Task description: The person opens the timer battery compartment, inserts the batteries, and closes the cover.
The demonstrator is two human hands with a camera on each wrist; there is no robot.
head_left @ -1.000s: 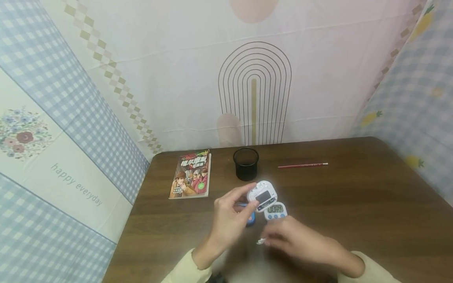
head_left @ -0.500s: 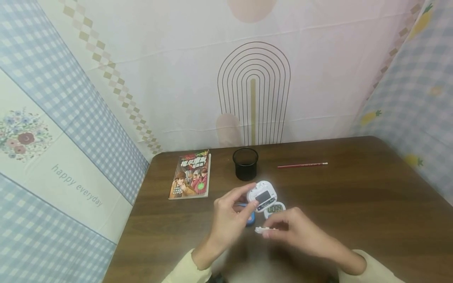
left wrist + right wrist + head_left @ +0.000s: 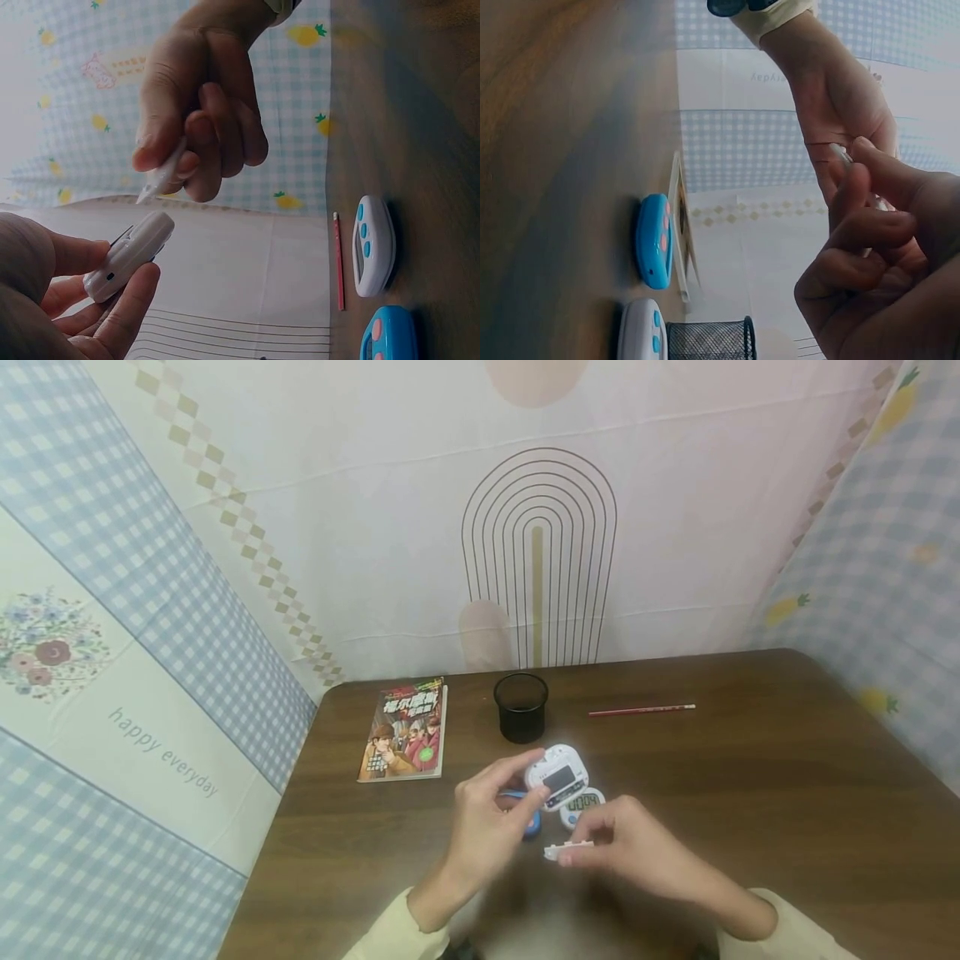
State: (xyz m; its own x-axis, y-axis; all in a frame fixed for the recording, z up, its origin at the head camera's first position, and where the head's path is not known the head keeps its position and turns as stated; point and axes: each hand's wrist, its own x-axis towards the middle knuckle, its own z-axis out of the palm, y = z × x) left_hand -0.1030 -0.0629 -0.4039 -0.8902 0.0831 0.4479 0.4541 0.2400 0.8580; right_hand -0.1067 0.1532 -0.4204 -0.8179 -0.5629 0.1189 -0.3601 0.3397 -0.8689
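Note:
My left hand [image 3: 483,831] grips a white digital timer [image 3: 566,758] between thumb and fingers, its back with a dark rectangular area turned up in the head view. Just in front of it, my right hand [image 3: 637,852] pinches a small, thin white plastic piece [image 3: 557,851], which looks like a cover. In the left wrist view, the piece [image 3: 161,178] stays apart from the held timer [image 3: 131,255]. Behind the right fingertips lies a white timer with blue buttons [image 3: 585,802], its display lit with digits. A blue timer [image 3: 532,823] is partly hidden by my left hand.
On the brown table [image 3: 750,793], a comic-style book [image 3: 405,731] lies at the back left. A black mesh pen cup [image 3: 522,718] stands behind the held timer. To its right is a red pencil [image 3: 641,712]. Patterned cloth [image 3: 375,527] hangs behind the table.
My right hand has moved slightly away from me, bringing the white piece closer to the held timer and turning it so more of its length shows. The left hand has stayed nearly still.

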